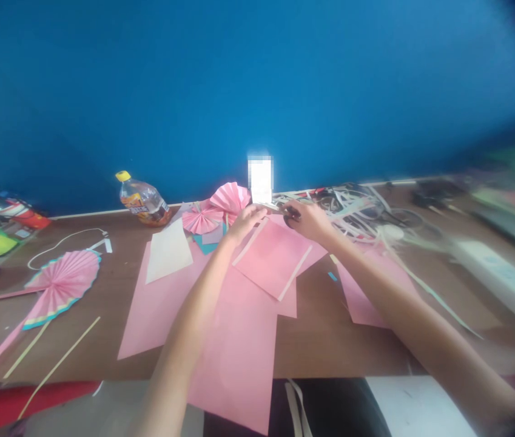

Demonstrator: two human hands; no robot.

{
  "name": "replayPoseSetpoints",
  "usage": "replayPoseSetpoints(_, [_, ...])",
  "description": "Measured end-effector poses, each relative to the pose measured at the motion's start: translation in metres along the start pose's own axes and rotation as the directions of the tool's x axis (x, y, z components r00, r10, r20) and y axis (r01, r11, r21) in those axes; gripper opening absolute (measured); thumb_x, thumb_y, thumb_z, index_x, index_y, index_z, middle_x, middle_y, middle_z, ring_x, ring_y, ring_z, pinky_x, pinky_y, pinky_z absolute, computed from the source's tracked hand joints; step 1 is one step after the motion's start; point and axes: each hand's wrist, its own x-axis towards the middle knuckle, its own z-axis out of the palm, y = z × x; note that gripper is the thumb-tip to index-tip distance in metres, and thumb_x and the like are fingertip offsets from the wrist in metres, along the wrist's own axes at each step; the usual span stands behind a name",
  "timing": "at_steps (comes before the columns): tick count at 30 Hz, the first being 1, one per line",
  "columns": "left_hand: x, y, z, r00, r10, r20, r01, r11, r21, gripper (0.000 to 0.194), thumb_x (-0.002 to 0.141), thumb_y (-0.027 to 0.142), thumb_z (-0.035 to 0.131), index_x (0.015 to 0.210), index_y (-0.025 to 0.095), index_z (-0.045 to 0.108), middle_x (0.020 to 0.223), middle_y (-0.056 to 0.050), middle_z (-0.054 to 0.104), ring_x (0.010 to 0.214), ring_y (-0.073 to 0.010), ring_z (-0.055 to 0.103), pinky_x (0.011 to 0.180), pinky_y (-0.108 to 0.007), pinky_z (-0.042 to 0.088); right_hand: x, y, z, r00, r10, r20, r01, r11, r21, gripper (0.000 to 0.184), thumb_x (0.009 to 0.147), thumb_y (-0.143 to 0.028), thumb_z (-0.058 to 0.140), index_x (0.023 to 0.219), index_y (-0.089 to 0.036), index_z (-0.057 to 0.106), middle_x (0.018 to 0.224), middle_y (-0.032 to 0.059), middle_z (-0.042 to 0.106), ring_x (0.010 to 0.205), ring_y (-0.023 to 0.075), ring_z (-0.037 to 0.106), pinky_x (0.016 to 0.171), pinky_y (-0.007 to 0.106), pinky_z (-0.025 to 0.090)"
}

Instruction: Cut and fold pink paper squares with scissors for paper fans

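A small pink paper sheet (272, 260) with pale strips along two edges lies over larger pink sheets (239, 340). My left hand (249, 222) is at its upper left, fingers bent together near the far corner; what they pinch is too small to name. Across from it, my right hand (312, 220) is closed around dark-handled scissors (292, 213), whose outline is partly covered by the fingers. The fingertips of both hands are close together. Just behind my left hand are two pleated pink paper fans (230, 197). An off-white paper piece (170, 252) lies to the left.
Tangled white strips (352, 209) spread behind my right hand. A tilted bottle with a yellow cap (143, 200) and a bright screen (261, 181) stand near the blue wall. Left lies a finished-looking pink fan (63, 282); at right, a white power strip (498, 276).
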Motion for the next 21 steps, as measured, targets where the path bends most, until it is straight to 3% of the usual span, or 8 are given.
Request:
replayPoseSetpoints(6, [0.004,-0.007,0.0,0.984,-0.021,-0.178,0.001,0.994,-0.112,0.037,0.076,0.051,0.065,0.092,0.018,0.061,0.095,-0.006,0.066,0.082,-0.015,0.064,0.075,-0.027,0.049,-0.002,-0.008,-0.002,0.999,-0.031,0.035,0.036,0.988,-0.149,0.031,0.078,-0.022,0.055,0.108,-0.026,0.062,0.095,0.0023,0.068,0.079,0.0191,0.059,0.057,0.025,0.03])
replayPoseSetpoints(9, [0.006,-0.01,-0.002,0.981,0.0,-0.196,-0.016,0.996,-0.083,0.034,0.075,0.047,0.067,0.089,0.016,0.063,0.088,-0.006,0.066,0.076,-0.0138,0.064,0.072,-0.026,0.049,-0.003,-0.009,-0.003,0.997,-0.063,0.052,0.073,0.971,-0.228,0.033,0.078,-0.02,0.054,0.111,-0.026,0.06,0.101,0.0039,0.068,0.084,0.0207,0.06,0.058,0.026,0.031])
replayPoseSetpoints(17, [0.008,-0.012,-0.002,0.969,0.021,-0.247,-0.02,1.0,0.008,0.028,0.08,0.043,0.06,0.085,0.016,0.064,0.084,-0.007,0.068,0.072,-0.0141,0.065,0.066,-0.024,0.048,-0.004,-0.011,-0.009,0.984,-0.111,0.142,0.156,0.917,-0.367,0.042,0.08,-0.017,0.051,0.121,-0.023,0.056,0.105,0.0089,0.066,0.093,0.0248,0.058,0.062,0.029,0.033])
replayPoseSetpoints(21, [0.009,-0.018,-0.007,0.915,0.054,-0.399,-0.042,0.998,0.038,0.031,0.085,0.045,0.051,0.08,0.016,0.061,0.077,-0.006,0.066,0.069,-0.0139,0.063,0.063,-0.024,0.047,-0.003,-0.008,-0.01,0.984,-0.093,0.149,0.136,0.942,-0.308,0.041,0.078,-0.02,0.053,0.118,-0.023,0.058,0.102,0.0089,0.066,0.092,0.0248,0.058,0.064,0.029,0.035])
